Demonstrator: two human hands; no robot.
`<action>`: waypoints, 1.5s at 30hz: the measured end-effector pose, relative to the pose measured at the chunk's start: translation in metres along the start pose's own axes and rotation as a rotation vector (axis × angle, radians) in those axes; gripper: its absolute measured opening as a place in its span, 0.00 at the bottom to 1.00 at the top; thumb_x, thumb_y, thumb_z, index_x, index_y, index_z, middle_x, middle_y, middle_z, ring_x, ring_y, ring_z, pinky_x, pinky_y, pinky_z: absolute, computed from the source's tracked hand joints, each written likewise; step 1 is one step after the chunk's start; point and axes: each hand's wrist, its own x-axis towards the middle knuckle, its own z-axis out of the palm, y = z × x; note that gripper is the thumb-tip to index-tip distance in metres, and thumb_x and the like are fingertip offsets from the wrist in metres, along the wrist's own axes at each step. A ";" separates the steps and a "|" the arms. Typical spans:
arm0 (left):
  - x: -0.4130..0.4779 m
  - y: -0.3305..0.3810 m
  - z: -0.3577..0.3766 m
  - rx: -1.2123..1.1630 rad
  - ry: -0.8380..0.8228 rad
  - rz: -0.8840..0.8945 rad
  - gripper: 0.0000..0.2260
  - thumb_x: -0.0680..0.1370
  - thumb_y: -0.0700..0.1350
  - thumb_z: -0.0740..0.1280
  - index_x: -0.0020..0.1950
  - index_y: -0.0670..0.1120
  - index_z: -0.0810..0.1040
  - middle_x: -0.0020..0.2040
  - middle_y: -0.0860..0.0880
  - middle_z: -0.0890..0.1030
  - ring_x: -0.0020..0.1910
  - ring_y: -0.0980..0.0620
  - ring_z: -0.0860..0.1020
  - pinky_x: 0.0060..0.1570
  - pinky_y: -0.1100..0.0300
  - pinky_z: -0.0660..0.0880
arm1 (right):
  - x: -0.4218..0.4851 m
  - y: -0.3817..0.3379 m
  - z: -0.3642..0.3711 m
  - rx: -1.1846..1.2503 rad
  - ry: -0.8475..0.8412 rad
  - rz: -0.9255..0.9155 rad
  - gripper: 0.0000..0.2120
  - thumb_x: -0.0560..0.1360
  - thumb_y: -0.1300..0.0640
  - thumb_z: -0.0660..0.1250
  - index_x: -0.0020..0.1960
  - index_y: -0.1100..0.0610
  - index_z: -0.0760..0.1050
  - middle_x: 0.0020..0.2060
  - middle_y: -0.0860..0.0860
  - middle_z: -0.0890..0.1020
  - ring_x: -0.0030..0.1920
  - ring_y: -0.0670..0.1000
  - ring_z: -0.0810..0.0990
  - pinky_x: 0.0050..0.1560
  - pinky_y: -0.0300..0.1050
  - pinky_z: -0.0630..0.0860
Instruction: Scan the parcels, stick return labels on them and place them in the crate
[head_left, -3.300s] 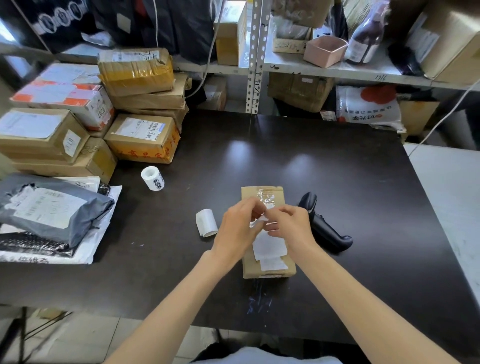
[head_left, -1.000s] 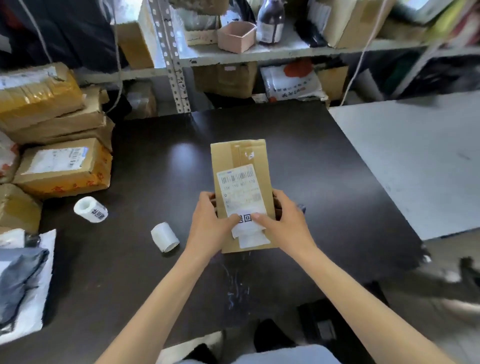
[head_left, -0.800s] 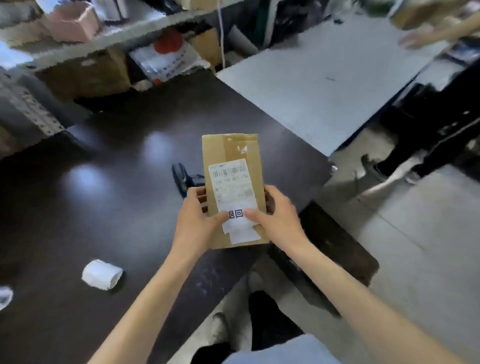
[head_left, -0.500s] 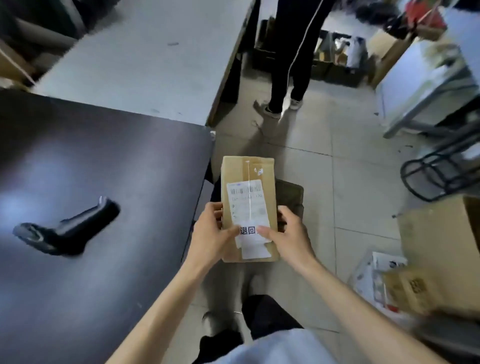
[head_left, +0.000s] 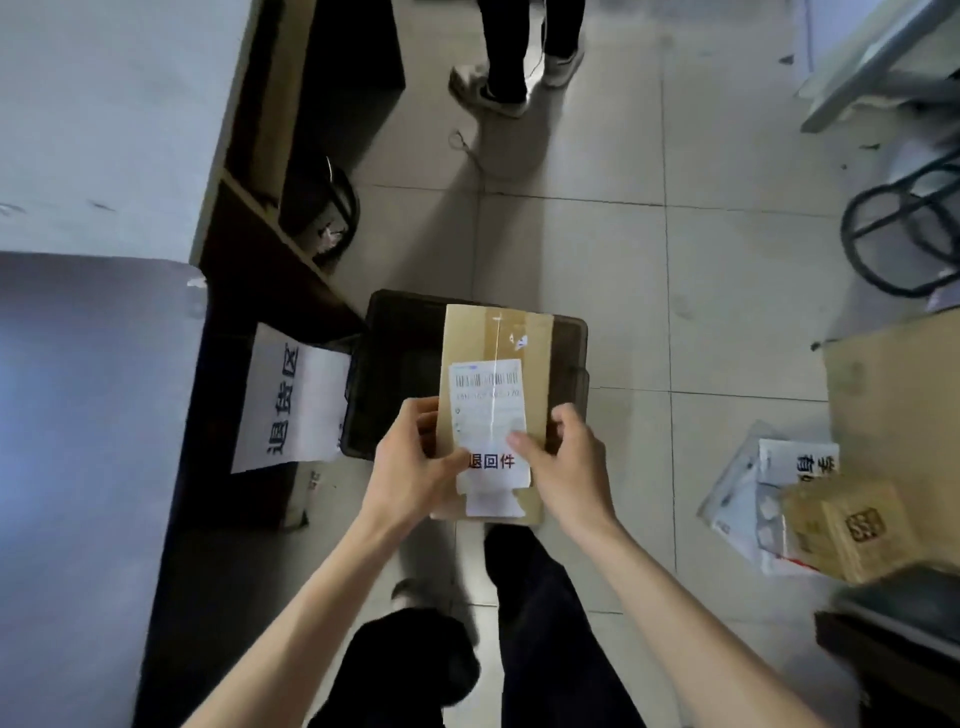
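tiled floor | crate beneath | left hand, right hand both gripping labelled parcel

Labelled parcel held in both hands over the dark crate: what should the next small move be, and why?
Probably lower the parcel into the crate and let go: the return label is already stuck on, and the left hand and right hand hold it right over the crate's open top.

Paper sign, cartons — perhaps a stool
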 end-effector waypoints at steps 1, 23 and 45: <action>0.021 -0.007 0.010 0.004 -0.016 -0.010 0.23 0.72 0.39 0.74 0.64 0.48 0.71 0.56 0.56 0.78 0.53 0.60 0.78 0.45 0.70 0.76 | 0.024 0.010 0.003 -0.007 0.007 0.025 0.13 0.74 0.54 0.72 0.51 0.58 0.71 0.44 0.46 0.81 0.43 0.47 0.81 0.40 0.39 0.77; 0.356 -0.328 0.171 0.778 -0.435 0.008 0.16 0.79 0.42 0.65 0.67 0.44 0.72 0.65 0.44 0.75 0.60 0.45 0.75 0.53 0.58 0.70 | 0.388 0.347 0.246 -0.190 0.087 0.538 0.18 0.77 0.58 0.67 0.64 0.59 0.67 0.63 0.59 0.73 0.61 0.62 0.75 0.57 0.60 0.77; 0.195 -0.046 0.052 0.897 -0.219 0.090 0.11 0.77 0.43 0.65 0.60 0.45 0.74 0.56 0.44 0.78 0.54 0.41 0.78 0.45 0.52 0.71 | 0.187 0.024 0.079 -0.768 -0.302 -0.216 0.15 0.77 0.52 0.66 0.61 0.56 0.72 0.56 0.54 0.79 0.55 0.56 0.78 0.48 0.51 0.78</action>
